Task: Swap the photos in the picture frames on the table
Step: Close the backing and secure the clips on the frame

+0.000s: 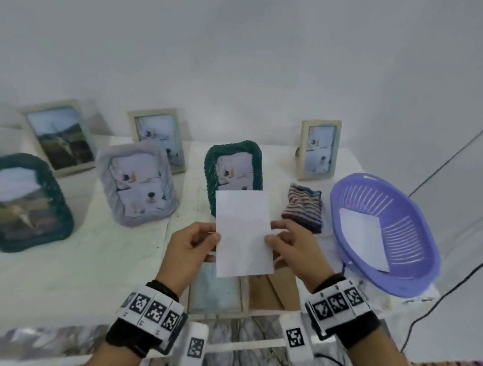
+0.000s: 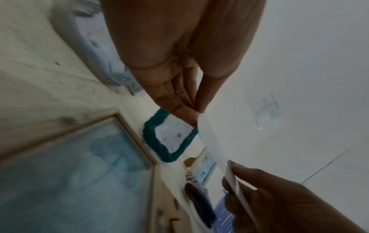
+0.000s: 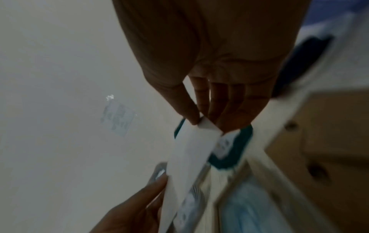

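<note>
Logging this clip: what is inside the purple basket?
A white sheet of paper lies inside the purple basket, blank side up against its near wall. Whether it is a photo, or whether anything lies beneath it, cannot be seen.

a domestic room: a white-covered table [image 1: 54, 269] against a plain white wall [image 1: 244, 53] carries standing picture frames [image 1: 157, 138], a folded striped cloth [image 1: 304, 208] and a purple plastic basket [image 1: 422, 226].

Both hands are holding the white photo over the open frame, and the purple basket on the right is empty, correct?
Not quite. Both hands, left hand and right hand, do hold the white photo over the open frame, but the head view shows a white sheet inside the purple basket.
</note>
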`<state>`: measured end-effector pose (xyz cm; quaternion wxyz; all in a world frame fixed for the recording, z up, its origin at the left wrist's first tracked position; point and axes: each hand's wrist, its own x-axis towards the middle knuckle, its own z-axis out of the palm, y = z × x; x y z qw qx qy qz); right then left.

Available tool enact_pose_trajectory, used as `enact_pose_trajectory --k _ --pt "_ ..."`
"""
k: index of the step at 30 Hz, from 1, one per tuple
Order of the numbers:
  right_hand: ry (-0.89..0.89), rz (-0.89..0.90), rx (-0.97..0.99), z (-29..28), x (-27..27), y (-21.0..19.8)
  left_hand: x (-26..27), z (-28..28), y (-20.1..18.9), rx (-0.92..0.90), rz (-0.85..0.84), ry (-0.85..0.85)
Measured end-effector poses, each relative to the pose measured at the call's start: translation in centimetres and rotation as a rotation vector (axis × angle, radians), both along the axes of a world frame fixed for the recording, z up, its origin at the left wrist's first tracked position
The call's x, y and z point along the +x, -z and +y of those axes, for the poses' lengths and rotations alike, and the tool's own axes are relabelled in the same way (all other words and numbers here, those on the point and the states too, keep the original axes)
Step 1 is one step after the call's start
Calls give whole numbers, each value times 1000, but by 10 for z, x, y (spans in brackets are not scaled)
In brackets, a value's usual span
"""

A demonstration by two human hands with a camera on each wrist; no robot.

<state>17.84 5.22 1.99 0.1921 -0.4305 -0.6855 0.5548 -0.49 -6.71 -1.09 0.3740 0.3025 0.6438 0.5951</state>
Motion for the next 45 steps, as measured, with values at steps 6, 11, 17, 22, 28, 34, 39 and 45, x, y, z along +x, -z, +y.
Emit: enact_pose_trajectory --k 6,11,17,22,28,34,39,45 --pt "24 -76 -45 -35 -11 53 -24 -40 47 -198 387 21" --pt "-7 -315 83 -44 -13 76 -34 -65 87 -247 700 45" --pt "-72 -618 353 -58 -24 61 -31 -70 101 -218 823 24" --pt "-142 -725 437 -65 -31 45 -31 -70 104 -224 832 11" --pt "-19 -607 467 -55 -16 60 -30 -71 105 -232 857 18" --pt "-71 -907 588 -40 22 69 -30 -71 107 -222 872 14" --pt "-43 -786 441 -35 35 73 -31 -71 109 -217 876 8" --pt "67 -627 465 -42 17 59 -31 -71 109 -214 876 6"
